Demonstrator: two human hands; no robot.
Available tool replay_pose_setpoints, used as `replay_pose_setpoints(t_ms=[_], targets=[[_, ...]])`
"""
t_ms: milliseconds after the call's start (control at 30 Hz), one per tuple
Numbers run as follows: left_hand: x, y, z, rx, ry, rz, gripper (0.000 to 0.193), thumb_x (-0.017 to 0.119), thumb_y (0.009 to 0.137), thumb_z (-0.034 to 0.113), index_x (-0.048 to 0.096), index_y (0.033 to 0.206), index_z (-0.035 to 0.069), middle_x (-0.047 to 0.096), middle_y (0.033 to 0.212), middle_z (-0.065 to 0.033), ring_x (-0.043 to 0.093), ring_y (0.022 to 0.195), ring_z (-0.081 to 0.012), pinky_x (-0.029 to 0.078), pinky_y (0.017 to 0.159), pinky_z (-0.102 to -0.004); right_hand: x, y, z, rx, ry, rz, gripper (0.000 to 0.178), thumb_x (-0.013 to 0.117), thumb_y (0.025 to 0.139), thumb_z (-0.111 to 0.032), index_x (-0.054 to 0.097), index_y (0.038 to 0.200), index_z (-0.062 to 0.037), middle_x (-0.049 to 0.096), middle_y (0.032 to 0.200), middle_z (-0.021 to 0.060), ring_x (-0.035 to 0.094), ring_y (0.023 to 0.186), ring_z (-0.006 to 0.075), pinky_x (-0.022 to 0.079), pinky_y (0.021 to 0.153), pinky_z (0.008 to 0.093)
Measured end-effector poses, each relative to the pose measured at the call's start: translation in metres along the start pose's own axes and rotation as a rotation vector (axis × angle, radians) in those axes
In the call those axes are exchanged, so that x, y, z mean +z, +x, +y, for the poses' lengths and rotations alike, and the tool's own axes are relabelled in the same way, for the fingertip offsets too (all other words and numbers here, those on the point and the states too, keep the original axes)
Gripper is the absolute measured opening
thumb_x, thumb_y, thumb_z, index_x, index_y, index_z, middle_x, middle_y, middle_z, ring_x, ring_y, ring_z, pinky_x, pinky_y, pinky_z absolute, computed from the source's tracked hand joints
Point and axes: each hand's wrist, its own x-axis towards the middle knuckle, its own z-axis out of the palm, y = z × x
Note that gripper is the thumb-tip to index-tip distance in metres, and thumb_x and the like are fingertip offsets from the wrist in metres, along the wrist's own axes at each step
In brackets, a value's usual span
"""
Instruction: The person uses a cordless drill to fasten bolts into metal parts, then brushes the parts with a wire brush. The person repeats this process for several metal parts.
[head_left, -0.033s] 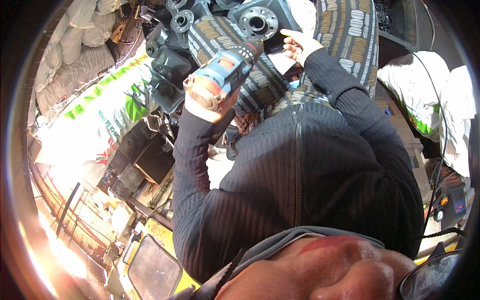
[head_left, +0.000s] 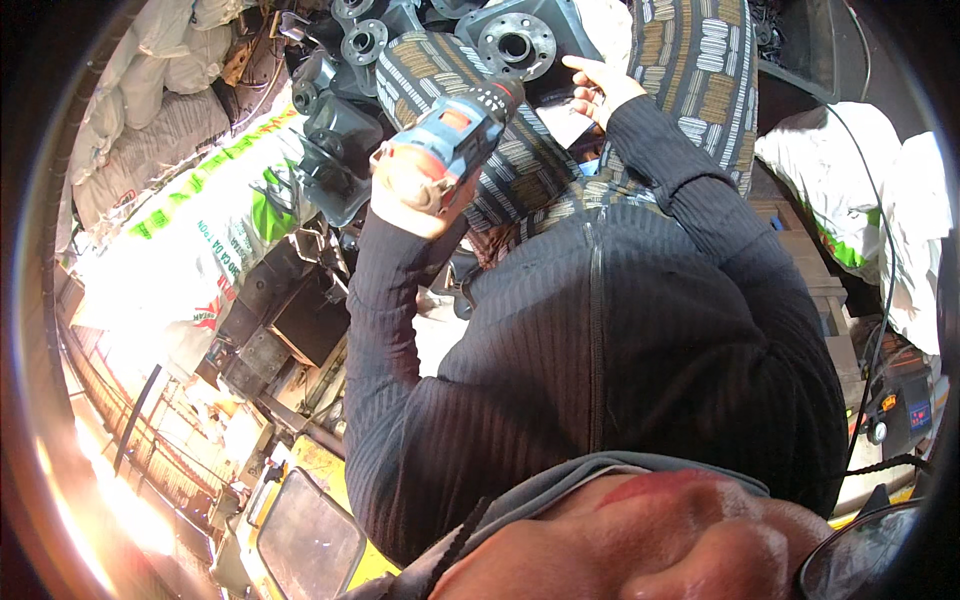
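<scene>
Left hand point(head_left: 405, 195) grips a blue drill point(head_left: 450, 140) aimed at the dark metal flange point(head_left: 515, 45), upper centre; right hand point(head_left: 600, 90) open, fingers steadying nearby.

Harsh sun glare lower left w/ washed-out sacks point(head_left: 190, 250); centre dim, fisheye rim bent & dark.

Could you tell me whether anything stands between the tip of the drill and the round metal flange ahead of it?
Nothing visible does. The left hand holds the blue cordless drill, whose dark chuck points toward the round metal flange. The right hand rests beside the flange, out of the line between them.
</scene>
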Motion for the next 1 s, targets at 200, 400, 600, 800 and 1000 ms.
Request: replay_pose_setpoints(t_ms=[200, 400, 600, 800, 1000], targets=[[0.002, 0.029, -0.004, 0.019, -0.138, 0.028, 0.032, 0.071, 0.07, 0.028, 0.062, 0.096, 0.012, 0.064, 0.092, -0.0089, 0.062, 0.087, -0.0275, 0.046, 0.084, -0.0375, 0.003, 0.031, 0.006, -0.177, -0.078, 0.02, 0.023, 0.059, 0.086, -0.021, 0.063, 0.105, -0.0092, 0.042, 0.067, -0.0049, 0.036, 0.049, 0.0051, 0.037, 0.044, 0.0228], [-0.01, 0.053, -0.002, 0.269, 0.105, 0.017, 0.025, 0.071, 0.066, 0.025, 0.066, 0.088, 0.013, 0.066, 0.084, -0.0086, 0.064, 0.082, -0.0266, 0.051, 0.075, -0.0366, 0.015, 0.04, 0.003, -0.268, -0.3, 0.077, 0.034, 0.063, 0.084, -0.033, 0.063, 0.103, -0.0049, 0.055, 0.067, -0.0025, 0.045, 0.046, 0.0047, 0.042, 0.042, 0.0204], [-0.014, 0.066, -0.003, 0.18, -0.145, -0.077, 0.035, 0.07, 0.064, 0.021, 0.064, 0.096, 0.011, 0.065, 0.093, -0.0102, 0.063, 0.087, -0.0276, 0.05, 0.078, -0.0352, 0.019, 0.038, 0.001, -0.208, -0.278, 0.12, 0.037, 0.066, 0.081, -0.035, 0.063, 0.097, -0.0021, 0.059, 0.071, -0.0026, 0.045, 0.048, 0.0041, 0.041, 0.044, 0.0198], [-0.016, 0.084, 0.005, -0.167, -0.268, -0.429, 0.052, 0.058, 0.076, 0.027, 0.045, 0.123, 0.011, 0.053, 0.119, -0.0111, 0.05, 0.111, -0.024, 0.039, 0.094, -0.0344, 0.028, 0.027, -0.007, -0.157, -0.18, 0.141, 0.027, 0.068, 0.08, -0.032, 0.061, 0.082, -0.006, 0.057, 0.068, -0.0052, 0.04, 0.047, 0.0032, 0.035, 0.044, 0.0192], [-0.016, 0.093, 0.014, -0.252, -0.712, -0.451, 0.043, 0.042, 0.086, 0.017, 0.039, 0.127, 0.006, 0.053, 0.12, -0.0069, 0.05, 0.112, -0.023, 0.041, 0.095, -0.035, 0.031, 0.024, -0.006, -0.173, -0.083, 0.116, 0.023, 0.068, 0.082, -0.028, 0.06, 0.079, -0.0075, 0.051, 0.062, -0.0069, 0.033, 0.044, 0.0018, 0.029, 0.041, 0.0199]])
